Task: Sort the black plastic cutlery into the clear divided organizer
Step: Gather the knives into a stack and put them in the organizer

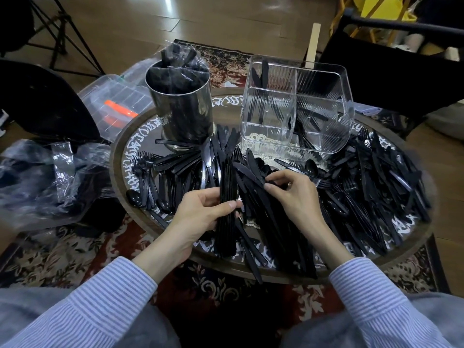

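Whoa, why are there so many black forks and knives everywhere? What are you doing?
A person is sorting black plastic cutlery on a round table. The left hand grips a stacked bundle of knives, held upright. The right hand picks at the pile of loose cutlery spread over the tabletop. Behind it, the clear divided organizer holds only a few pieces so far. A metal canister beside it is stuffed with bagged cutlery.
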